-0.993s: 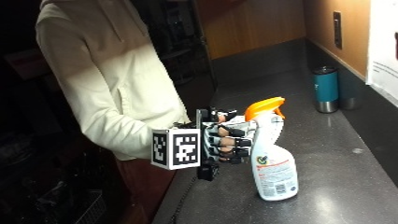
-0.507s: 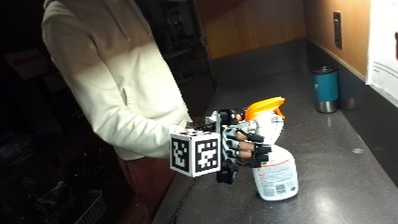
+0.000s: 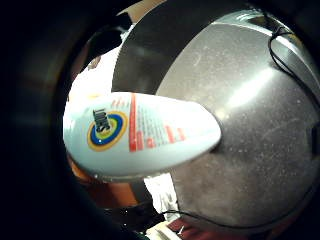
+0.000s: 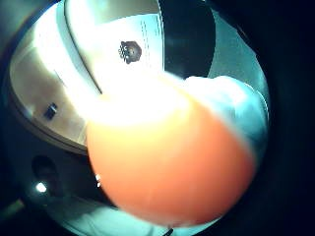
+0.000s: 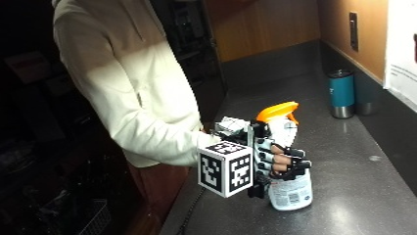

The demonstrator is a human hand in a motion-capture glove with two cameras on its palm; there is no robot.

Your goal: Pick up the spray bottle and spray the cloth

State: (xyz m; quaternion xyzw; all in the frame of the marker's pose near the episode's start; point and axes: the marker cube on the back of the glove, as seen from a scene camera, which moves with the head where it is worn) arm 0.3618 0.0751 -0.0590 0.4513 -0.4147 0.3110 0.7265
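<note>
Teal tumbler (image 5: 341,93) on dark countertop (image 5: 365,186)

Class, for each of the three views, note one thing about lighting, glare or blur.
Outside view: the left side lies in deep darkness, while the countertop shows soft reflections. Thumb side palm view: the orange spray head is blurred and washed out by glare. Little finger side palm view: a bright streak glares on the countertop.

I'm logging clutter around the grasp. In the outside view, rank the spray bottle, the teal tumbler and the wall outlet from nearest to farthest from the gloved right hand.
1. Spray bottle: the right hand has its fingers curled round the bottle's neck, at the counter's near end.
2. Teal tumbler: farther back on the counter, by the wall.
3. Wall outlet: on the wood panel above and beyond the tumbler.
</note>
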